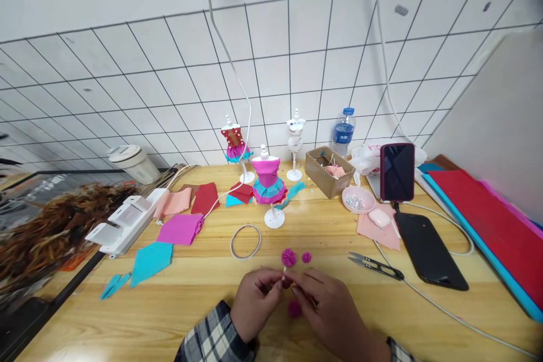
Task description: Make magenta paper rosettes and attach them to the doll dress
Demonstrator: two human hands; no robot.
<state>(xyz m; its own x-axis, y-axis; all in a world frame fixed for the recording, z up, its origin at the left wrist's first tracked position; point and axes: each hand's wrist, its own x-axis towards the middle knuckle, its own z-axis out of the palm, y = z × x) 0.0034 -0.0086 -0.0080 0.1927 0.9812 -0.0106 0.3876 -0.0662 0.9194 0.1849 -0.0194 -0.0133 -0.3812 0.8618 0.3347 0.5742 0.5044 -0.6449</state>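
Observation:
My left hand [258,301] and my right hand [324,306] meet low in the middle of the head view, fingertips pinched together. Between them shows a small thin white piece [284,272], too small to name. Just beyond the fingertips is a round pleated magenta rosette [289,257]; whether it touches the white piece I cannot tell. A smaller magenta rosette [306,257] lies to its right on the table. Under my right fingers, partly hidden, sits another magenta piece [294,309].
Ahead stands a mini dress form [266,172] in magenta and blue, with two more behind. Thread snips [375,264], a black phone [430,249] and a pink bead dish [358,199] lie rightward. A ring [246,242] and coloured paper [180,229] are leftward.

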